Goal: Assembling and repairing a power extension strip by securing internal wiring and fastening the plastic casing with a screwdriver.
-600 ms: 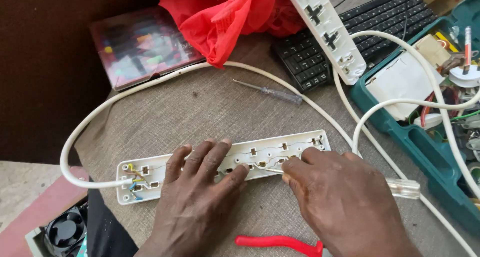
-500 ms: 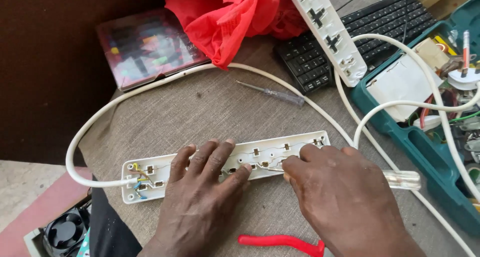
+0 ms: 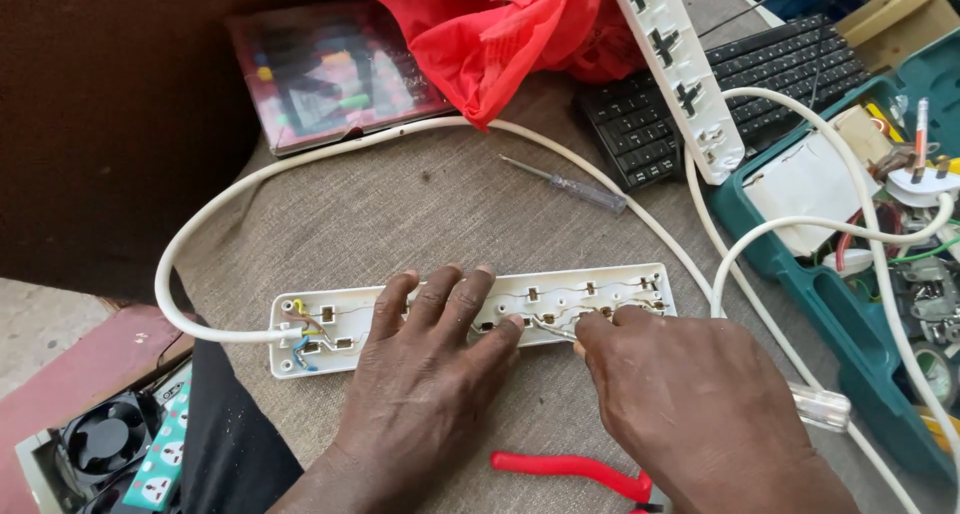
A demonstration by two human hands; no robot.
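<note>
An opened white power strip base [image 3: 600, 289] lies on the grey cloth, its metal contacts and coloured wires at the left end exposed. My left hand [image 3: 425, 374] presses flat on its middle, fingers spread. Just to the right, my right hand [image 3: 690, 404] pinches a thin metal contact strip [image 3: 553, 327] inside the base. The strip's white cable [image 3: 175, 264] loops from the left end up and across the cloth. The strip's white cover [image 3: 680, 69] leans over the keyboard.
A clear-handled screwdriver [image 3: 570, 184] lies above the strip. Red-handled pliers [image 3: 570, 469] lie near my wrists. A black keyboard [image 3: 780, 84], a red plastic bag [image 3: 500, 34], a parts case [image 3: 330, 74] and a teal toolbox [image 3: 880, 274] ring the cloth. A small fan [image 3: 100, 439] sits bottom left.
Both hands stay on the strip. My right fingertips have shifted slightly left along the contacts, and the view has drifted a little.
</note>
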